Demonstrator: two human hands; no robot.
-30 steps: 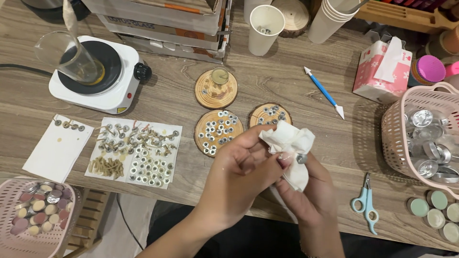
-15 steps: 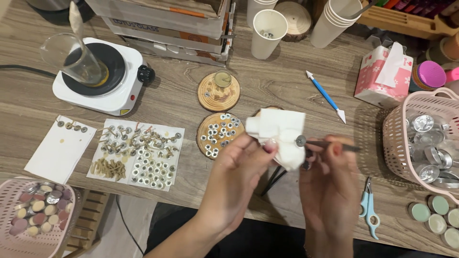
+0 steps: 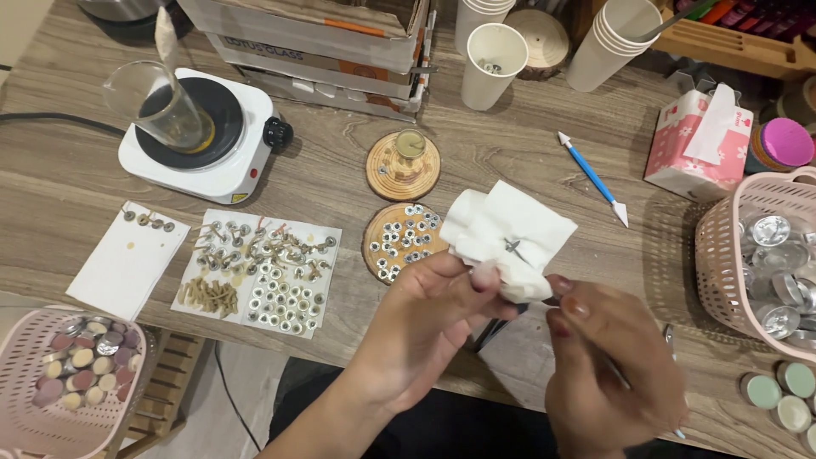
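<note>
1. Two hands near the front edge of the table [image 3: 544,153], both busy with one white tissue [image 3: 510,238].
2. Left hand [image 3: 433,319] pinched around the lower part of the crumpled tissue, thumb and fingers closed on it.
3. Right hand [image 3: 608,365] just beside, fingertips touching the tissue's underside; curled around something thin and dark, kind too hidden to tell.
4. Small metal piece [image 3: 512,247] poking through the middle of the tissue.
5. Tissue raised above the table, partly over a wooden disc [image 3: 391,246] strewn with small metal tabs.
6. Second wooden disc [image 3: 404,166] behind it, bearing a small round tin.
7. White sheet [image 3: 263,268] with rows of wicks and tabs left of the discs; smaller white card [image 3: 127,259] farther left.
8. White hot plate [image 3: 204,140] toward the back left corner, glass beaker [image 3: 161,106] tilted on it.
9. Blue pen-like tool [image 3: 591,177] right of centre; pink tissue box [image 3: 693,140] toward the right edge.
10. Pink basket [image 3: 722,255] of shiny tins at the right edge; another pink basket [image 3: 59,391] at the front left corner.
11. Paper cups [image 3: 493,55] along the back edge.
</note>
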